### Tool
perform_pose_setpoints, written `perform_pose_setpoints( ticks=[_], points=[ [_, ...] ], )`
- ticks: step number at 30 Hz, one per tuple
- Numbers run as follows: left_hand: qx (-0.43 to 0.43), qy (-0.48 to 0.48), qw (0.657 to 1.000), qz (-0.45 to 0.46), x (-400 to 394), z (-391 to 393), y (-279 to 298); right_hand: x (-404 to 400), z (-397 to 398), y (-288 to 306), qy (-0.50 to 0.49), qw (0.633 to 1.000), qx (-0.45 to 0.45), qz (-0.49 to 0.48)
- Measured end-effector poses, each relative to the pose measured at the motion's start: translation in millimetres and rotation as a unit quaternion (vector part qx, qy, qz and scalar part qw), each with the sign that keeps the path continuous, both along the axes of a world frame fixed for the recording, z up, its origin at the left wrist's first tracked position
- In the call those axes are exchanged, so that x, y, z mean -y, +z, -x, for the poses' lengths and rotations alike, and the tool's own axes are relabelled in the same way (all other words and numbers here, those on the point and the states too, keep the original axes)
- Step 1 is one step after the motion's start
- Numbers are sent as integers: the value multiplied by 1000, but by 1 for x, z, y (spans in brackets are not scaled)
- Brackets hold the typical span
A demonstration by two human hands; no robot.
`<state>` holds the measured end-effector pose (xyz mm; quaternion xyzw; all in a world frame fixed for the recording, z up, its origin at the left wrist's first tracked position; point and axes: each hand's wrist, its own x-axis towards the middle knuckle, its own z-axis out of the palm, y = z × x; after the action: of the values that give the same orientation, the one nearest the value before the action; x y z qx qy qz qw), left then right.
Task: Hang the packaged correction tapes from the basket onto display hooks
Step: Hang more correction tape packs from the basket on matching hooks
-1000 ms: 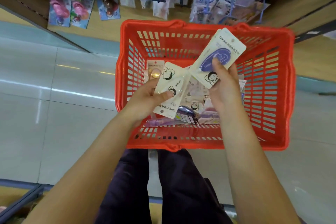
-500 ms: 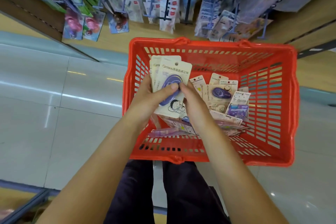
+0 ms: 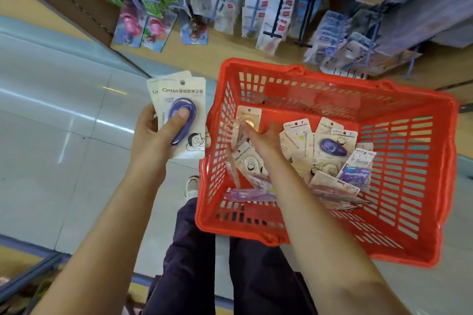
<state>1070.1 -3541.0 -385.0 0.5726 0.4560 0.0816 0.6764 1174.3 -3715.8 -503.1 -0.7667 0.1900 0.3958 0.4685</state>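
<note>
My left hand grips a small stack of white packaged correction tapes, thumb on the purple tape of the front pack, held left of the red basket. My right hand reaches down into the basket, fingers extended and blurred, touching the packs lying at its left side. Several more white packs, one with a purple tape, lie in a heap on the basket floor. Display hooks with hanging white packs stand beyond the basket.
The basket stands on a pale tiled floor in front of a wooden shelf base. Rows of hung stationery packs fill the rack above. My dark trouser legs and one shoe show below the basket.
My left hand has carried the stack of packs out of the basket to its left. My right hand let go of the stack and dropped back into the basket onto the loose packs.
</note>
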Motion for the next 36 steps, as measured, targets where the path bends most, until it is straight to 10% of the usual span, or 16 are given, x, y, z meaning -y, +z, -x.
perform_pose_setpoints(
  ticks=[24,36],
  points=[
    [29,-58,997,40,-2,-2,-6,-1,-2,-46,-42,998,-11,-41],
    [35,-55,998,12,13,-5,59,25,9,129,-106,967,46,-227]
  ],
)
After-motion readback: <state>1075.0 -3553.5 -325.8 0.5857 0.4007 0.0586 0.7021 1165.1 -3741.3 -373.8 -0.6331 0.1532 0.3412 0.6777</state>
